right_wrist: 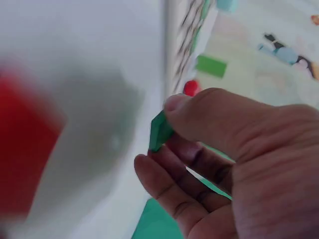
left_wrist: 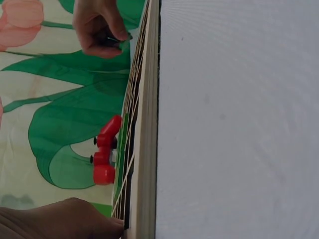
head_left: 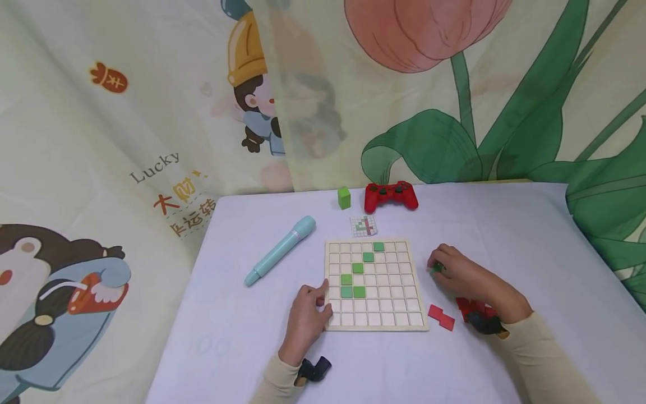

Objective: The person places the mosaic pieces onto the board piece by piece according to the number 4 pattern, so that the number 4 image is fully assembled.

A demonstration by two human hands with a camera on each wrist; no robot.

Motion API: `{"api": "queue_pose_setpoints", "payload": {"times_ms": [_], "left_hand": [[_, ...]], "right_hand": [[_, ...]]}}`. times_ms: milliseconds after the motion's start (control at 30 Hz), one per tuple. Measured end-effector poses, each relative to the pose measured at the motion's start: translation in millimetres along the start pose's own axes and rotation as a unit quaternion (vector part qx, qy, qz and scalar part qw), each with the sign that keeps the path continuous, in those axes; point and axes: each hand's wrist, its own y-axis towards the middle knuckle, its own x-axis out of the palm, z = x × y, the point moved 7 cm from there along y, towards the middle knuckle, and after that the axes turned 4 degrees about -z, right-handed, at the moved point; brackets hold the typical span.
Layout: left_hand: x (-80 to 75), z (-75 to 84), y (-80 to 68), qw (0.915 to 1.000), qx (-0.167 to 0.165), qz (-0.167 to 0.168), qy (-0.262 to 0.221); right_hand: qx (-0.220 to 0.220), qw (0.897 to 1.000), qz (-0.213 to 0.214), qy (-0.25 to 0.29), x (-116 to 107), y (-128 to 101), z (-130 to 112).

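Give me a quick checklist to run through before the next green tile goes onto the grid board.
1. Tile in hand: the right hand pinches a green tile between thumb and fingers. Ok.
2. Board steadied: the left hand touches the wooden grid board at its left edge. Ok.
3. Free cells: many squares are bare around the green tiles already laid. Ok.
4. Pattern card in sight beyond the board: ok, though its detail is too small to read.
5. Which cell comes next: cannot tell.
6. Red pieces lie off the board, to its right. Ok.
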Motion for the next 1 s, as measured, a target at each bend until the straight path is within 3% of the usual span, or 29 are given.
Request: {"api": "queue_pose_setpoints", "payload": {"times_ms": [367, 533, 700, 1000], "left_hand": [[-0.6, -0.4, -2.1, 0.9999, 0.006, 0.000, -0.008], [0.6, -1.8, -0.8, 0.9998, 0.007, -0.002, -0.017], [1.8, -1.8, -0.4, 0.9998, 0.004, -0.003, -0.019], [-0.4, 0.1, 0.2, 0.9998, -0.001, -0.003, -0.017]], "right_hand": [[-0.126, 0.991, -0.019, 0.033, 17, 14, -87], [-0.165, 0.986, -0.024, -0.004, 39, 26, -116], [-0.183, 0.982, -0.024, -0.028, 55, 31, -129], [-0.191, 0.979, 0.001, -0.064, 60, 31, -129]]}}
